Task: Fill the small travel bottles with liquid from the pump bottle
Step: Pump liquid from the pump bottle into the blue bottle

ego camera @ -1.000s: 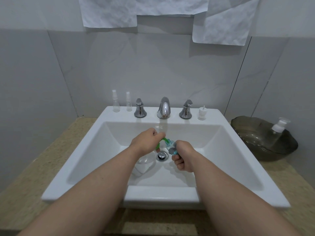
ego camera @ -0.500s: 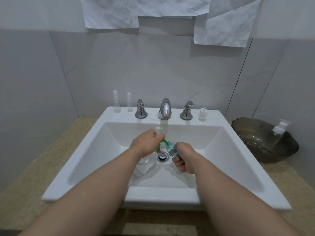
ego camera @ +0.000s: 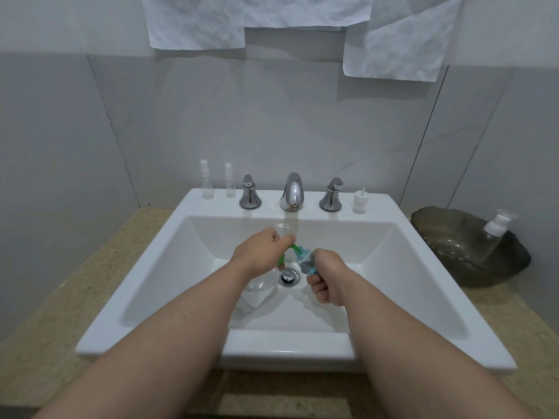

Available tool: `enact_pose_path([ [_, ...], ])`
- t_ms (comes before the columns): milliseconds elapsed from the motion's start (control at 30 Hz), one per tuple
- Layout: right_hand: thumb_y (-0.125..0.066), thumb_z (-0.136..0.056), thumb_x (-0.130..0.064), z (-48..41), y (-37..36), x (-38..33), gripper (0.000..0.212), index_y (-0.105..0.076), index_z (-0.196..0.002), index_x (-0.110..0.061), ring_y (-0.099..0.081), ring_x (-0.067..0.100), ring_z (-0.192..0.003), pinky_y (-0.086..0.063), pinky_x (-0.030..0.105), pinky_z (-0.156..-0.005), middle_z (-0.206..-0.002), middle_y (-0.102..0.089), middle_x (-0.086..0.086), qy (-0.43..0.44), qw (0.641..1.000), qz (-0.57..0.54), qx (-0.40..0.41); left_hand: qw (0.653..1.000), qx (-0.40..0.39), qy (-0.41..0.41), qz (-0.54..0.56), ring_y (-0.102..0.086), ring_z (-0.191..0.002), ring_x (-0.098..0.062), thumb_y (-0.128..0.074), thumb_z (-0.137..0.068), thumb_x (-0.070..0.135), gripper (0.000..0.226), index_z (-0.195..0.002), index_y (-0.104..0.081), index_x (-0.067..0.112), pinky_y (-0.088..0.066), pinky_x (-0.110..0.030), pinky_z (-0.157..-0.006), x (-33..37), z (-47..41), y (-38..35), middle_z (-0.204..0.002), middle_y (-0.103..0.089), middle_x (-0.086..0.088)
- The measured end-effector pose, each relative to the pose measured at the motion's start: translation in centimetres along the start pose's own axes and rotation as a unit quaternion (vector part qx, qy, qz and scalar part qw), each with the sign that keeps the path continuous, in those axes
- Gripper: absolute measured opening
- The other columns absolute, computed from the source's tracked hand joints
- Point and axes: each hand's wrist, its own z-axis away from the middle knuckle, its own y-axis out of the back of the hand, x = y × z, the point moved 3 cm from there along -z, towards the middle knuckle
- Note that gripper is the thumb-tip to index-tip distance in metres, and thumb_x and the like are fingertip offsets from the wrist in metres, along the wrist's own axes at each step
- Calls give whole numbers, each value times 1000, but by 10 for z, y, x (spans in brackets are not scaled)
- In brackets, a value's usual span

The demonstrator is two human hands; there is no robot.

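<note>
Left hand (ego camera: pixel 260 252) covers most of the green tube (ego camera: pixel 298 248), right hand (ego camera: pixel 325 279) hides nearly all of the small bottle (ego camera: pixel 307 263), the clear bottle (ego camera: pixel 257 293) sits half under the left forearm, the pump bottle (ego camera: pixel 497 225) body is just murk behind the dark bowl (ego camera: pixel 438 214), and the paper sheets (ego camera: pixel 196 22) get chopped off up top.

We see a white rectangular sink (ego camera: pixel 287 349) set into a speckled beige counter (ego camera: pixel 39 328) that runs out to either side of it. On the sink's back ledge stands a chrome tap (ego camera: pixel 292 192) between two chrome handles (ego camera: pixel 250 193). Behind the sink rise large pale grey wall tiles (ego camera: pixel 272 122) with faint veining. Above the sink hang crumpled white paper sheets (ego camera: pixel 196 19). To the sink's right, a dark translucent bowl (ego camera: pixel 453 246) sits on the counter. The light is soft and even.
</note>
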Motion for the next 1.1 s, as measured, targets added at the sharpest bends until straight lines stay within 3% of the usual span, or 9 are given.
enact_pose_path([
  [233, -28, -85, -13, 2, 0, 0, 23, -48, -77, -21, -14, 14, -45, -14, 19, -43, -54, -28, -2, -2, 1000, 6, 0, 1000, -4, -1, 0, -66, -82, -19, -45, -90, 61, 42, -96, -54, 20, -49, -41, -86, 0, -3, -1, -77, -77, 7],
  [433, -28, -85, -12, 2, -1, 1, 21, -45, -76, -21, -12, 14, -47, -13, 20, -45, -53, -29, -2, -5, 1000, 19, -1, 1000, -4, -4, 0, -58, -72, -18, -45, -92, 48, 27, -93, -51, 22, -44, -39, -76, 0, -3, -1, -76, -77, 6],
  [633, -29, -86, -14, -3, 0, 1, 30, -58, -92, -15, -14, 15, -47, -14, 19, -45, -55, -34, 0, -5, 1000, 20, -4, 1000, -6, -4, -18, -66, -91, -18, -43, -95, 60, 42, -98, -58, 20, -46, -39, -86, -2, 0, 0, -78, -77, 9],
  [800, -31, -85, -12, -2, 2, 0, 26, -56, -87, -16, -14, 15, -46, -14, 20, -47, -56, -35, 1, -2, 1000, 5, 9, 999, -11, -13, -33, -64, -93, -14, -14, -98, 78, 70, -93, -63, 29, -46, -38, -87, 0, 1, 1, -81, -75, 10],
  [933, -29, -86, -12, -3, 2, 1, 26, -55, -88, -15, -14, 15, -44, -15, 19, -45, -55, -35, 1, 3, 1000, -9, 12, 999, -6, -8, -36, -64, -96, -18, -16, -103, 71, 63, -91, -61, 28, -44, -38, -84, -1, -3, 1, -87, -76, 7],
  [1100, -25, -88, -13, -5, 3, 2, 28, -53, -91, -15, -16, 14, -43, -16, 20, -43, -54, -34, 0, 1, 1000, -24, 15, 999, -10, -15, -30, -64, -91, -14, -27, -101, 69, 57, -95, -64, 25, -44, -37, -82, -3, -6, -3, -77, -75, 11],
])
